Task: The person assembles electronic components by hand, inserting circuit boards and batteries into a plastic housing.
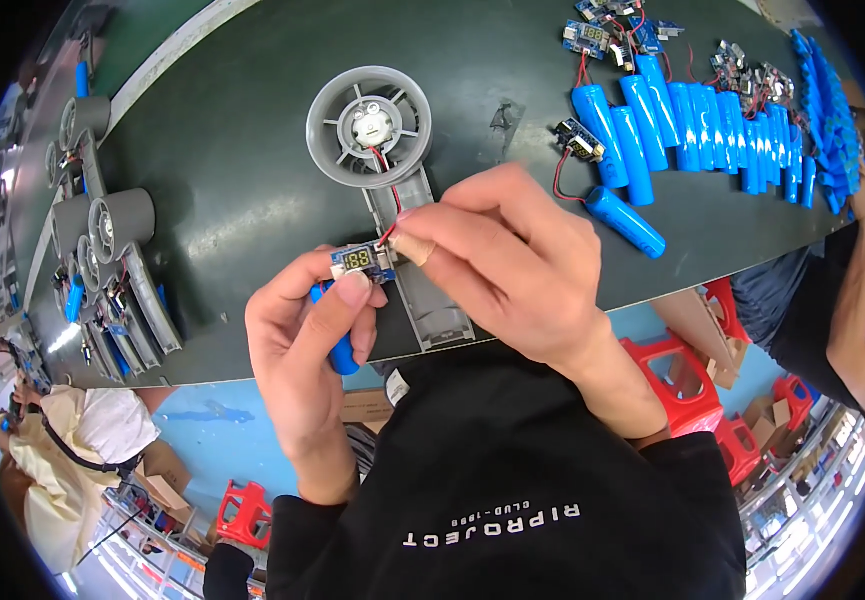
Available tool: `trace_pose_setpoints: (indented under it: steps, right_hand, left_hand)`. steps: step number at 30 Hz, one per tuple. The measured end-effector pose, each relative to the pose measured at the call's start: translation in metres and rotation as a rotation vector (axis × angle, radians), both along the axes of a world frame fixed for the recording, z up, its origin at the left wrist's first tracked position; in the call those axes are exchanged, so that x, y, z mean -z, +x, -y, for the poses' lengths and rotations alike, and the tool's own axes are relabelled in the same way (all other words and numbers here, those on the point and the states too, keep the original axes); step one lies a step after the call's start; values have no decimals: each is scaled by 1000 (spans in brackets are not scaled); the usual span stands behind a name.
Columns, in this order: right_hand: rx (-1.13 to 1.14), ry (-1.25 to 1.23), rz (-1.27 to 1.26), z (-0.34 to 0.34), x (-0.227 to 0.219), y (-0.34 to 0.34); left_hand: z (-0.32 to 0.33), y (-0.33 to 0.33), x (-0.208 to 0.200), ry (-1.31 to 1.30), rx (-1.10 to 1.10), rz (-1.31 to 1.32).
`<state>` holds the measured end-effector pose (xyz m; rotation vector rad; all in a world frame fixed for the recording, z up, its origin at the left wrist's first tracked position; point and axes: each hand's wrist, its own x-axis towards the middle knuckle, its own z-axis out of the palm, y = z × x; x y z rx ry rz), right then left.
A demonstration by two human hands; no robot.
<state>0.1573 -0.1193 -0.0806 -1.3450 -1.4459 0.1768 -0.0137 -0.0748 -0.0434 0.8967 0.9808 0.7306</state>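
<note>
My left hand point(304, 330) is closed around a blue cylindrical battery point(345, 352) and a small circuit board point(362, 261) with a lit digit display, the thumb pressing on the board's edge. In a pinch, my right hand point(517, 260) grips the red and black wires point(389, 235) close to the board's right end. One fingertip wears a tan bandage or tape. Those wires run up to a grey round fan housing point(369, 127) with a white motor hub. Below the housing, its grey open handle shell point(430, 310) lies under my hands. Whether the wire end sits in the board's socket is hidden by my fingers.
Rows of blue batteries point(642, 125) with wired boards lie at the right; one loose battery point(626, 222) is nearest me. More grey fan housings point(120, 226) stand at the left. Red stools point(672, 385) are beyond the table's near edge, and another person's arm point(857, 290) is at far right.
</note>
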Motion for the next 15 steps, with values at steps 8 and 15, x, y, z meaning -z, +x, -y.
trace_pose_setpoints:
  steps: [8,15]
  right_hand:
    - [-140,-52,-110,1,-5,3]
    - [-215,-154,-128,2,-6,6]
  left_hand:
    - [0,5,1,-110,62,124]
    - [-2,5,6,-77,84,117]
